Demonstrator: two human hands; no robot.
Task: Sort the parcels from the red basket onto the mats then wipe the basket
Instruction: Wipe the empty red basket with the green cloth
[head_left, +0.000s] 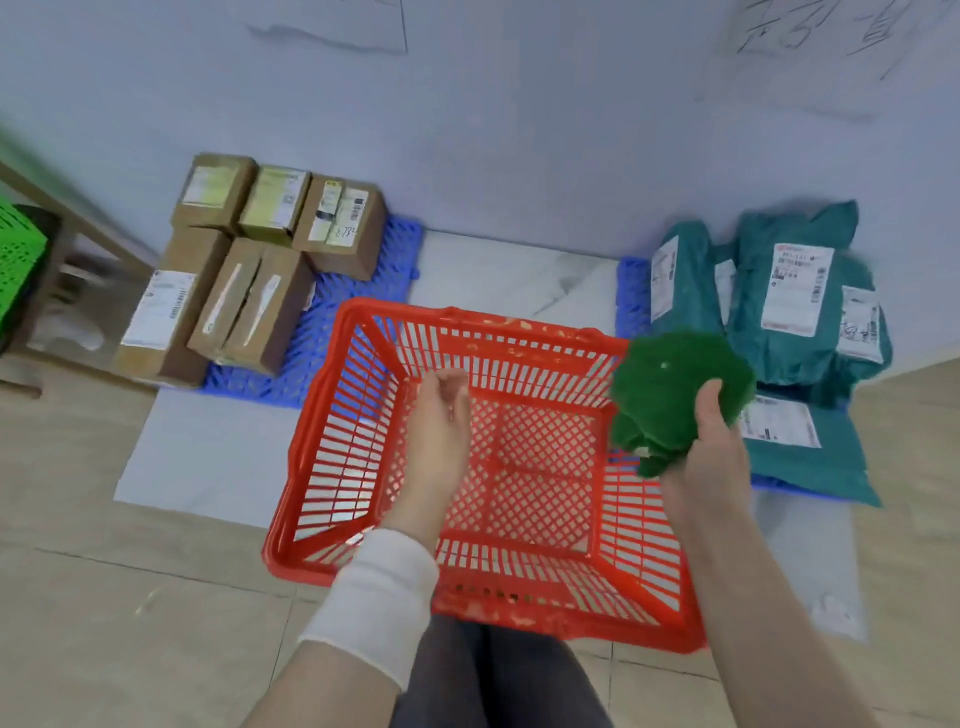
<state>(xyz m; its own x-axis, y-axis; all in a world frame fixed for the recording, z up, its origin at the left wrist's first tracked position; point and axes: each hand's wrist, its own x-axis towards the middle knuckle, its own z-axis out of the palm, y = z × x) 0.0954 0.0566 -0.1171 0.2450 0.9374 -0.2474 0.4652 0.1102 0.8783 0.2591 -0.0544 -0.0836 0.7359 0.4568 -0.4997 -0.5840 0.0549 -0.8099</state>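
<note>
Two hands hover at the red basket (332, 431). The left hand (441, 421) hangs over the basket's mesh floor, fingers loosely curled and holding nothing, with a white cuff (379, 597) on its forearm. The right hand (711, 441) grips a crumpled green cloth (670, 384) just above the basket's right rim. Beyond and to the left of the left hand, cardboard boxes (249, 306) sit on a blue mat (332, 332). Just right of the right hand, teal mailer bags (789, 322) lie piled on a second blue mat (631, 296).
</note>
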